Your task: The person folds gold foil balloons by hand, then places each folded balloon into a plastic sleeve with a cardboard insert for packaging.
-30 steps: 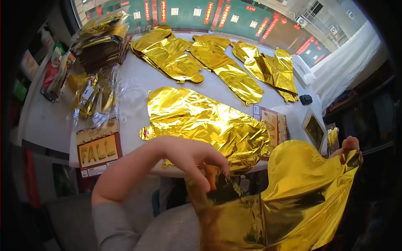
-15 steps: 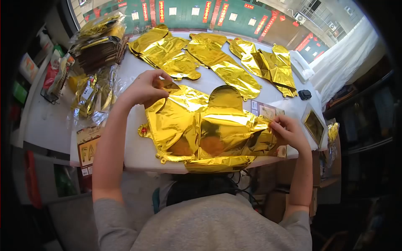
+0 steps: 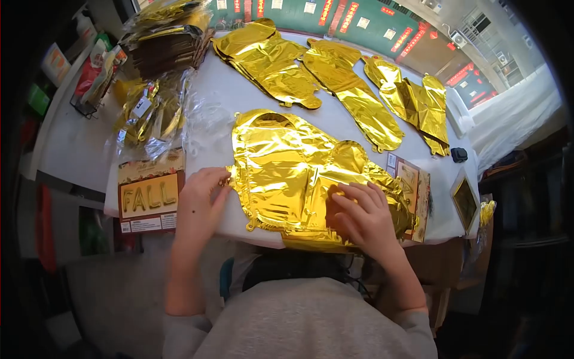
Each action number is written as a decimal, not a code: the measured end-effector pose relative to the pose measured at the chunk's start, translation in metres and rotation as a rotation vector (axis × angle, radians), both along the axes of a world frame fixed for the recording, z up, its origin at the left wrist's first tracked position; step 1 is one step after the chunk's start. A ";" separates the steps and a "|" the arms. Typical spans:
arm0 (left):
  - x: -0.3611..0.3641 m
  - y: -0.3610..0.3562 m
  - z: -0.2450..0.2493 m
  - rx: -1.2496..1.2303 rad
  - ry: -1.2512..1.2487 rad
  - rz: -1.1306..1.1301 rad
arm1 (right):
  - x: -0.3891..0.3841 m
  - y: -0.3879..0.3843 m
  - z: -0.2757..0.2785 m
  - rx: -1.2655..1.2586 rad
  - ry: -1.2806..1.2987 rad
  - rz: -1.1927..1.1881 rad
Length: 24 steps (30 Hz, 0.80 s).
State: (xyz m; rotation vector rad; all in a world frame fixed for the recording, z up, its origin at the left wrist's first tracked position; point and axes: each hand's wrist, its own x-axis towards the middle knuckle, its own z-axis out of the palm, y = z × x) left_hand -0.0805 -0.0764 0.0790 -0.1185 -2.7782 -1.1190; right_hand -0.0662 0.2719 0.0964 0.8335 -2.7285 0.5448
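Note:
A flat gold foil balloon (image 3: 275, 179) lies spread at the table's near edge, partly hanging over it. My left hand (image 3: 203, 200) is closed at the balloon's left edge, thumb and fingertips pinching the small tab there. Over the balloon's lower right part rests my right hand (image 3: 366, 215), its fingers apart and slightly bent, palm down. The foil mirrors that hand, and whether every fingertip touches is hard to see. A printed card (image 3: 408, 179) sticks out from under the balloon's right end.
Behind lie more flat gold balloons: one (image 3: 269, 63) at left, one (image 3: 359, 96) in the middle, one (image 3: 418, 102) at right. A "FALL" package (image 3: 149, 197), bagged foil (image 3: 149, 116) and a stack of packages (image 3: 170, 51) stand left. A framed diamond-shaped piece (image 3: 463, 200) sits right.
My left hand has gone from the balloon's upper left corner down to its left edge. My right hand let go of the right end and moved left over the foil. The balloon lies flatter.

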 end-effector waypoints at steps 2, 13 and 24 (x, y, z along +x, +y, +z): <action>0.010 0.007 -0.017 -0.042 0.182 0.031 | -0.002 -0.016 -0.005 0.006 -0.031 0.058; 0.015 0.007 -0.025 0.073 0.196 0.057 | -0.013 -0.026 -0.018 0.046 -0.165 0.188; 0.016 0.010 -0.030 0.047 0.309 0.085 | -0.014 -0.024 -0.014 0.047 -0.202 0.228</action>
